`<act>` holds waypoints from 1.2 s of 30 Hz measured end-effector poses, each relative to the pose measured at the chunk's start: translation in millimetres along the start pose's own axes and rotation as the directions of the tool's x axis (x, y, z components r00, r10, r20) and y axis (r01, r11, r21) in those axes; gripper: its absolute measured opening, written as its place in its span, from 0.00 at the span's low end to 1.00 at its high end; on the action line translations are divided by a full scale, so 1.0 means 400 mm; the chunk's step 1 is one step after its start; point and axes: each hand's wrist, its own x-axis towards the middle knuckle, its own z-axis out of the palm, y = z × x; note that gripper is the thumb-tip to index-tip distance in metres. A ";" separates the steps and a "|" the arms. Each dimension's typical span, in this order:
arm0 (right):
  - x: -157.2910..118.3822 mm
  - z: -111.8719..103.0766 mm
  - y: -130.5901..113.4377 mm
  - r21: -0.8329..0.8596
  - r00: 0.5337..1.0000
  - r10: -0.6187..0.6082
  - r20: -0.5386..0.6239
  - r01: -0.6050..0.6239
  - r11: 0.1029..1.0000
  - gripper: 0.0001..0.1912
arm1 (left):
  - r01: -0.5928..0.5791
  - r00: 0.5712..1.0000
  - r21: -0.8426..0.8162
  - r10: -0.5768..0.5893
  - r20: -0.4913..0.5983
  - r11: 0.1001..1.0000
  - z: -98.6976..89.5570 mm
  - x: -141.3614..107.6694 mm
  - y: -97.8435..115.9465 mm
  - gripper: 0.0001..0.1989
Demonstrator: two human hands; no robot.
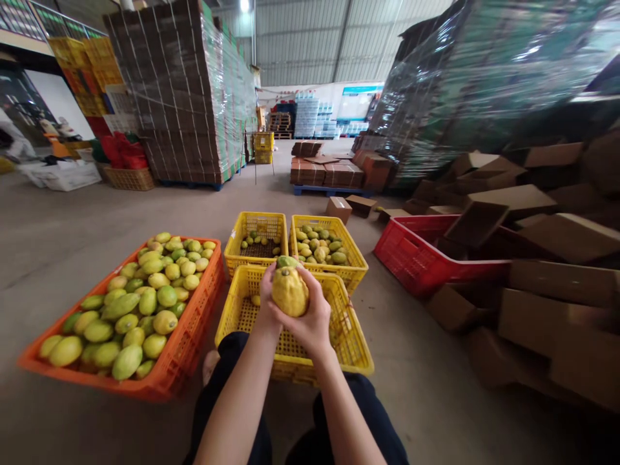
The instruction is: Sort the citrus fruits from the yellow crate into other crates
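My two hands are together over the near yellow crate [356, 336]. My right hand [312, 323] is closed round a yellow, bumpy, guava-like fruit [289, 292], its stem end towards me. Just behind it shows the top of a greener fruit [287, 261]. My left hand [268, 290] is closed at the left of both, seemingly round the greener one; its fingers are mostly hidden. The crate below has few fruits visible inside. To my left, an orange crate [194, 323] is heaped with yellow-green fruits [121, 307].
Two more yellow crates stand beyond, the left one [232, 248] with several fruits, the right one [361, 258] fuller. At right are a red crate [402, 258] and piled cardboard boxes [547, 316]. Wrapped pallet stacks [169, 97] rise behind; flat cartons [327, 173] lie on a blue pallet.
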 end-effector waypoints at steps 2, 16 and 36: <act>0.008 -0.013 -0.001 0.059 0.996 0.040 -0.074 -0.036 0.998 0.38 | -0.046 0.998 -0.074 0.044 -0.035 0.996 0.016 -0.004 0.024 0.13; 0.029 -0.021 0.021 0.379 0.887 0.431 -0.166 -0.346 0.858 0.15 | -0.338 0.931 0.239 0.361 -0.059 0.910 0.043 -0.044 0.039 0.16; 0.020 0.019 0.062 0.500 0.869 0.475 -0.135 -0.354 0.790 0.16 | -0.432 0.895 0.338 0.443 0.046 0.836 0.019 -0.048 0.080 0.16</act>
